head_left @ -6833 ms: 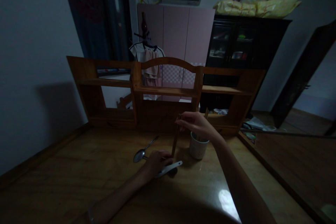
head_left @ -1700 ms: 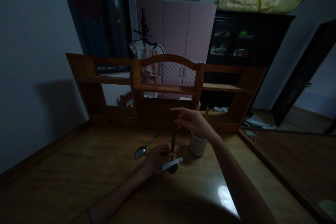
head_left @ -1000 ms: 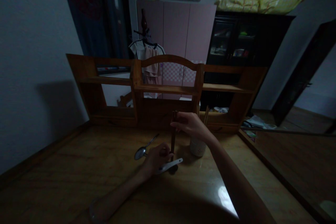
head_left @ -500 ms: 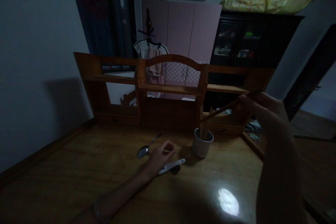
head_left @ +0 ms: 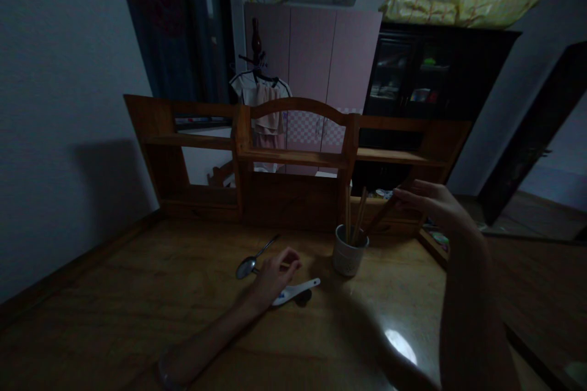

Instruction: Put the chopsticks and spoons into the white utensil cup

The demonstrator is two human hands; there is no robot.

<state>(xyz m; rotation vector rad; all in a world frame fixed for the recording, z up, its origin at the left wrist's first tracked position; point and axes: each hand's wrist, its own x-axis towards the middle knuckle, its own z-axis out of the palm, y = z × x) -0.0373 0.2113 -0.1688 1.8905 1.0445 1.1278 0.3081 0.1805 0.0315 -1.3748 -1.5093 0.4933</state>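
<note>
My right hand [head_left: 428, 201] pinches a pair of dark wooden chopsticks [head_left: 381, 215] near their upper end. They slant down to the left, and their lower ends reach the rim of a pale utensil holder [head_left: 349, 259]. Several lighter chopsticks [head_left: 358, 220] stand inside that holder. Resting on the table, my left hand [head_left: 275, 275] has loosely curled fingers with a gap between thumb and fingertips; nothing shows in it. Beside it lies a white soup spoon [head_left: 300, 289], its bowl partly covered by the hand. A dark round thing [head_left: 303, 298] sits just below the spoon's handle.
Left of my left hand lies a metal spoon [head_left: 246, 267], with part of another utensil beside it running under the hand. A wooden shelf unit [head_left: 293, 159] borders the back of the wooden table [head_left: 183, 293]. A wall stands at the left.
The dark chopsticks stood upright between both hands; my left hand has let go of them. My right hand has carried them rightward and tilted them, lowering their ends to the holder.
</note>
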